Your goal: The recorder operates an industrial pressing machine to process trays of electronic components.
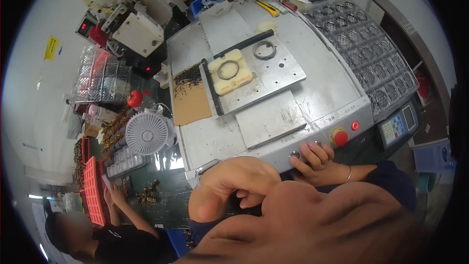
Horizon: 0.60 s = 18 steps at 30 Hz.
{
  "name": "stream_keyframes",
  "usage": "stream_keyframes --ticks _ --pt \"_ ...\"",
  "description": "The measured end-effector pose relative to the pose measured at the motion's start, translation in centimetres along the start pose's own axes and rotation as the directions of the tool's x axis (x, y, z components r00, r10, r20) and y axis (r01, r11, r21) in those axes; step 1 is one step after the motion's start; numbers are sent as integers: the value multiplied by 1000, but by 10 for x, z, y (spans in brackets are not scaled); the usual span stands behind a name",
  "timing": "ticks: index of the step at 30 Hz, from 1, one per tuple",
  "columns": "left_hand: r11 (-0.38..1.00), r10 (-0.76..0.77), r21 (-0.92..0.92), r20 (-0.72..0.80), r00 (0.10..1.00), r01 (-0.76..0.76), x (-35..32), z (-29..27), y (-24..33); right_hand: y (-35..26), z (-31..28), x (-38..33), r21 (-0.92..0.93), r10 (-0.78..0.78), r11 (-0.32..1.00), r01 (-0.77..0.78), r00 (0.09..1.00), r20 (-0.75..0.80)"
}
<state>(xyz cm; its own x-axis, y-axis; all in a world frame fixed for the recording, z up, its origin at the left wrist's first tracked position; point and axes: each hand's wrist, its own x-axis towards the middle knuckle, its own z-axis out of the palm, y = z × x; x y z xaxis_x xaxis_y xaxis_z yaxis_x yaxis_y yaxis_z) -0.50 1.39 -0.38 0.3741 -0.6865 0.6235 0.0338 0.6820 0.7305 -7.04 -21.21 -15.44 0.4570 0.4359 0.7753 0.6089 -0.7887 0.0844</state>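
Beside right grip (318, 167): button (294, 155) (silver)

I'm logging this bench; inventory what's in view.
Metal table: one, silver, centre
Plate: one, silver, on table
Block: one, cream, on plate
Rings: at least two, grey, block and plate
Cardboard: one, brown, table's left
Knife: one, yellow, far edge
Round buttons: two, red, front panel
Fan: one, white, left
Machine: one, whitish, upper left
Slotted tray: one, red, lower left
Moulded tray: at least one, transparent, right
Co-worker: one, black shirt, lower left
Left hand: one, near front edge
Right hand: one, front panel
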Motion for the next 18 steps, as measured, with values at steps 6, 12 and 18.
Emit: stream_keyframes --ticks 6,12,18 --pt "958 -249 89 -210 946 272 4 -8 12 1 -8 -7 53 -4 999 -3 991 137" --pt "-160 163 986 73 984 -47 18 -37 -46 1 6 -9 34 -39 999 38 998 44" --pt "-352 -138 928 76 988 -120 29 -37 -54 3 0 9 93 -59 994 65 996 -65"
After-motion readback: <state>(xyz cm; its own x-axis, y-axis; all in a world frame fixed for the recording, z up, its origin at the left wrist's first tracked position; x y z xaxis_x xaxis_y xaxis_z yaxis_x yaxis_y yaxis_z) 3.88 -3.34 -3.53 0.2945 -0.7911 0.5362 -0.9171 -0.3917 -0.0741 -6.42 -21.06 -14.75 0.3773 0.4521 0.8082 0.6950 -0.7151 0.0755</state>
